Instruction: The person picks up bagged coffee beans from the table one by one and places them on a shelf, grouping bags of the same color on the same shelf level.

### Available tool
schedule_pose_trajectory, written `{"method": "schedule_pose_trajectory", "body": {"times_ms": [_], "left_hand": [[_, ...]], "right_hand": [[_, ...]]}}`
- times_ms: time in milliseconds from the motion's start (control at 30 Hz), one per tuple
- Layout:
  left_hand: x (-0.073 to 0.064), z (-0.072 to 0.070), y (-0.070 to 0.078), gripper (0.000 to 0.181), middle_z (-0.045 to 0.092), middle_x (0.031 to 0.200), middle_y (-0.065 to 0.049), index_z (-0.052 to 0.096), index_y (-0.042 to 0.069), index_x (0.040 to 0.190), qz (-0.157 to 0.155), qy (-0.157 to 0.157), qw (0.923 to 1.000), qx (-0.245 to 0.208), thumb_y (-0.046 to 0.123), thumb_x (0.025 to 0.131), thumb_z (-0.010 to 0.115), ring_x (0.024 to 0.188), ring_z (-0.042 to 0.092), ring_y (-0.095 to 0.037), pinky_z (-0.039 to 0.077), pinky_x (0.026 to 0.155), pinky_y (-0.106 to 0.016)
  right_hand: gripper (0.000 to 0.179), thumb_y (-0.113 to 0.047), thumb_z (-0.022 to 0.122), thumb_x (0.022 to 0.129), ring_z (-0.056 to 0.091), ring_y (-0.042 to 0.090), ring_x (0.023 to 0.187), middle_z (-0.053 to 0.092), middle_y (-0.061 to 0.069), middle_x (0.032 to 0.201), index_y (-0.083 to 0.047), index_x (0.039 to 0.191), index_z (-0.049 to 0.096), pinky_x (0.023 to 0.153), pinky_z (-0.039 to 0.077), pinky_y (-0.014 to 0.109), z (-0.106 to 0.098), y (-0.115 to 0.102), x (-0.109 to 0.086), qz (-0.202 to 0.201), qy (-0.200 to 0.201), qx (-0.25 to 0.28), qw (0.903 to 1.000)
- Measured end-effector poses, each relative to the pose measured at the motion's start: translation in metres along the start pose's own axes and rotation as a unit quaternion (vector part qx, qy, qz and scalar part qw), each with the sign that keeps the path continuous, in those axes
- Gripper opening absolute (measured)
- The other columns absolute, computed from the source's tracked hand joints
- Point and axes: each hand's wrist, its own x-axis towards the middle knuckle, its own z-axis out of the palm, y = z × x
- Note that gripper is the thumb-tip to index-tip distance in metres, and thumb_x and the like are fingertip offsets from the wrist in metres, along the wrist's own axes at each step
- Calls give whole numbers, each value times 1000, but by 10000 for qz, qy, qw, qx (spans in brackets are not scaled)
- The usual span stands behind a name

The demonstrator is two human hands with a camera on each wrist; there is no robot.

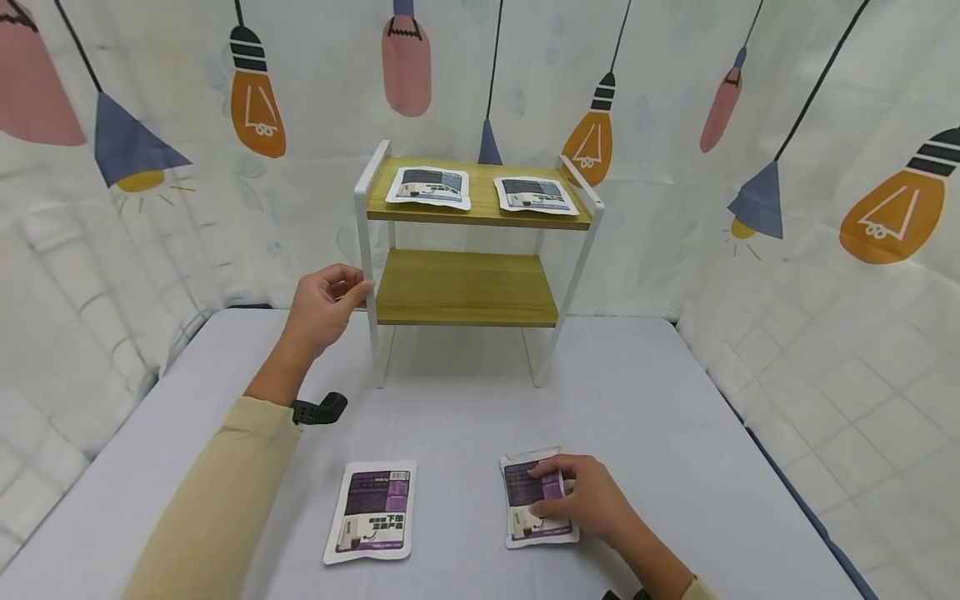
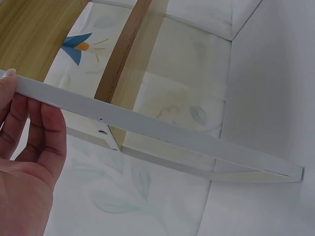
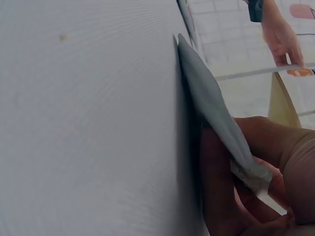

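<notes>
My left hand grips the white left post of a small two-tier shelf, thumb on one side and fingers curled behind. Low over the table at the front right, my right hand pinches a flat white pouch with a purple and black label. In the right wrist view the pouch tilts up from the cloth, its edge between thumb and fingers. A matching pouch lies flat on the table to its left.
On the shelf's wooden top board lie two white pouches with blue-grey labels, a left one and a right one. A white cloth covers the table. Printed curtains surround it at the back and sides.
</notes>
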Motion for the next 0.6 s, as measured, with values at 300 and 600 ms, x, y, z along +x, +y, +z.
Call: {"method": "schedule_pose_trajectory", "body": {"times_ms": [300, 600], "left_hand": [[-1, 0, 1, 34, 66, 108, -9, 67, 1, 115, -24, -15, 10000, 1, 33, 101, 65, 99, 67, -9, 55, 83, -11], [-1, -1, 1, 35, 65, 108, -9, 67, 2, 115, -27, -9, 10000, -1, 33, 101, 66, 98, 67, -10, 55, 83, -11]], "right_hand": [[39, -28, 95, 69, 61, 27, 117, 70, 2, 130, -33, 104, 78, 98, 51, 57, 4, 5, 8, 91, -144, 434, 9989], [41, -29, 96, 69, 59, 27, 119, 70, 1, 129, -31, 107, 78, 99, 49, 53, 7, 8, 15, 100, -118, 763, 9970]]}}
